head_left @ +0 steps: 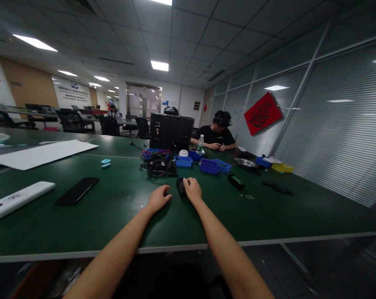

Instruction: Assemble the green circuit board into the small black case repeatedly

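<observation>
On a green table, the right hand grips a small black box while the left hand rests beside it, loosely curled and empty.

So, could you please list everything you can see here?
Table: one, green, across the foreground.
Phone: one, black, flat on the table, left.
Remote-like device: one, white, left of the phone.
Sheet: one, white, back left.
Computer case: one, black, upright mid-table.
Blue bins: at least four, blue, right of the case.
Yellow bin: one, yellow, far right.
Metal dish: one, silver, between the bins.
Bottle: one, clear, by the seated person.
Seated person: one, black shirt, across the table.
Small box: one, black, under the right hand.
Left hand: bare, flat on the table beside the box.
Right hand: bare, on the box.
</observation>
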Tool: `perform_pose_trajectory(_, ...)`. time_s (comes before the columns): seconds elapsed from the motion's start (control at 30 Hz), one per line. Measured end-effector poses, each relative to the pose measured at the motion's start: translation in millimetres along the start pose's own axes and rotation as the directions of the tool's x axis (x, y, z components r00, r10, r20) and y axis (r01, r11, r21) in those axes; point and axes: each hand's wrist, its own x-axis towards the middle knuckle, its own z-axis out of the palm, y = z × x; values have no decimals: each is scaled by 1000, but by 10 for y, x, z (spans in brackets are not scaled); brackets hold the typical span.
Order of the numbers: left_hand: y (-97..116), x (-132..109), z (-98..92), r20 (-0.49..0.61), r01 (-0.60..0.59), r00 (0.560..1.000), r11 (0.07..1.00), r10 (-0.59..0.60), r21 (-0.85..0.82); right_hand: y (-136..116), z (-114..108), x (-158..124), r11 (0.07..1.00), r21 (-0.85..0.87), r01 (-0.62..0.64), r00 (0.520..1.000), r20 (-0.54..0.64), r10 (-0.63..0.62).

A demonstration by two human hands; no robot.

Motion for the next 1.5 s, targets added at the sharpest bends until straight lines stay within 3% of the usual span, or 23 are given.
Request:
perform_pose_trajectory(0.1,-3,-3,-5,-5,-3,1000,1000,3,-11,160,23,100,966,218,-139,987,-50,153)
perform_pose_trajectory(0.17,0,-5,-6,-6,-1,1000,1000,1,-22,247,62,146,896,376,-238,969,32,244)
perform_pose_trajectory(0.23,7,-6,-4,-10,5,1000,999,-6,-34,275,115,158,811,503,-299,954,159,253)
perform_pose_trajectory(0.33,12,-1,0,-41,10,999,999,-11,-47,207,181,111,697,641,-320,923,376,78)
perform_pose_trajectory(0.4,8,7,0,-97,3,995,1000,-6,-29,132,200,58,634,692,-345,853,513,-95)
perform_pose_trajectory(0.47,0,14,-5,-173,-14,985,1000,17,21,71,199,13,599,711,-368,776,590,-224)
perform_pose_trajectory(0.53,-4,17,-15,-233,-23,971,996,42,85,38,188,-12,588,716,-375,745,611,-269)
perform_pose_trajectory(0.67,11,-6,-41,-217,-36,973,985,73,170,27,161,-19,595,712,-373,747,611,-263)
perform_pose_trajectory(0.8,37,-45,-45,-94,-233,961,946,259,224,21,145,-20,616,714,-332,752,595,-284)
perform_pose_trajectory(0.9,35,-57,-30,-52,-287,950,926,308,245,18,145,-21,622,712,-326,754,593,-284)
perform_pose_trajectory(1.23,53,-63,-114,-160,-42,982,950,95,308,40,120,-10,640,680,-358,764,607,-218)
perform_pose_trajectory(1.5,5,-78,-276,-283,180,957,906,-70,384,54,118,-2,635,683,-361,761,609,-222)
